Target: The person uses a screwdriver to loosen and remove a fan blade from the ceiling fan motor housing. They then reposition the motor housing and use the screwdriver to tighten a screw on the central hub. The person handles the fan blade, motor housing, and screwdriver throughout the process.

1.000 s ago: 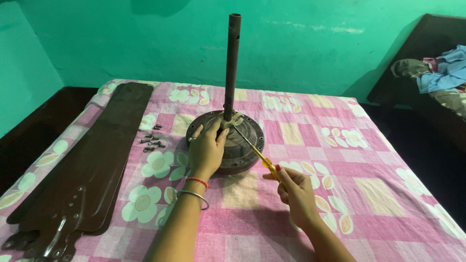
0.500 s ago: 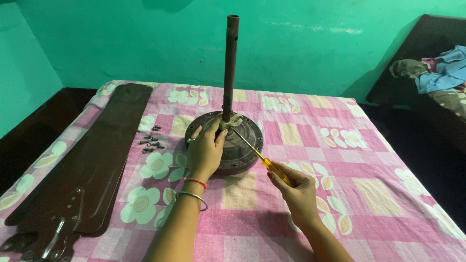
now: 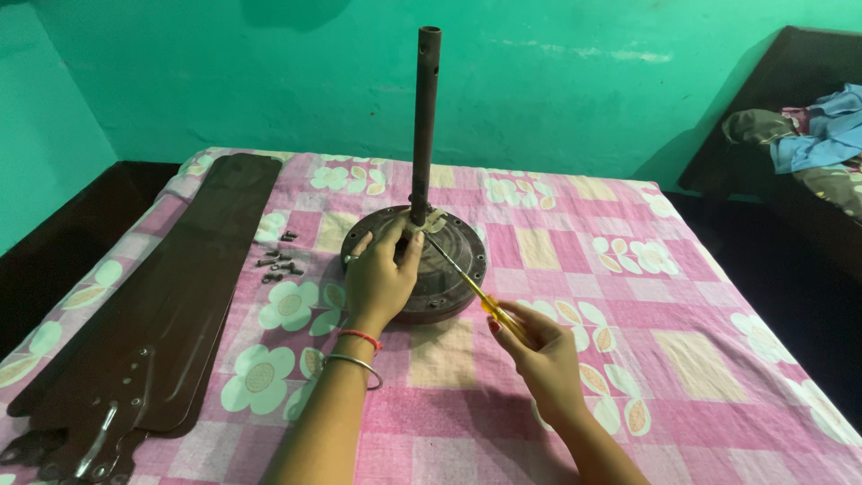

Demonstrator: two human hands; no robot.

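Note:
A brown ceiling fan motor (image 3: 453, 269) lies on the pink flowered bedsheet (image 3: 557, 260), its downrod (image 3: 425, 117) standing upright. My left hand (image 3: 379, 278) rests on the motor's top, fingers pressed near the base of the rod. My right hand (image 3: 539, 355) grips the yellow handle of a screwdriver (image 3: 467, 278). Its shaft slants up and left, and the tip touches the motor housing beside the rod, close to my left fingertips.
Brown fan blades (image 3: 153, 323) lie stacked along the left of the bed. Several loose screws (image 3: 278, 262) sit between the blades and the motor. Green walls stand behind. Dark furniture with crumpled clothes (image 3: 808, 144) stands at the right.
My right hand with the screwdriver has shifted slightly while its tip stays at the motor top. The left hand keeps its place on the housing.

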